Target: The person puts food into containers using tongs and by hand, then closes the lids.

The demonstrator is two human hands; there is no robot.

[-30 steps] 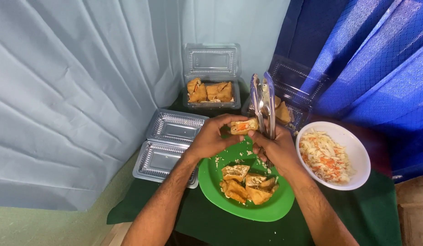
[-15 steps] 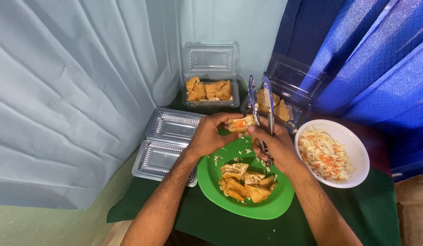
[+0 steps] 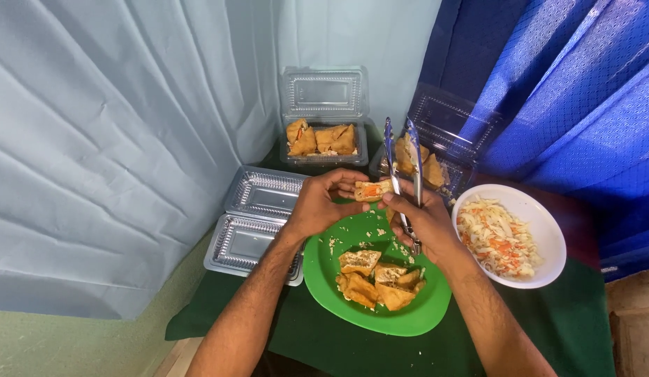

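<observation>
I see my left hand pinching a stuffed tofu piece above the green plate of fried tofu; my right hand clasps tongs; a white bowl right of the plate holds slaw.

3 clear clamshell boxes, 1 green plate, 1 white bowl.

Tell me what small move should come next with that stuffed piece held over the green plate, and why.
Probably lower the stuffed piece onto the bare near-left part of the green plate. The left hand and right hand pinch it just above the plate, and the right also grips tongs, so pressing further looks awkward.
</observation>
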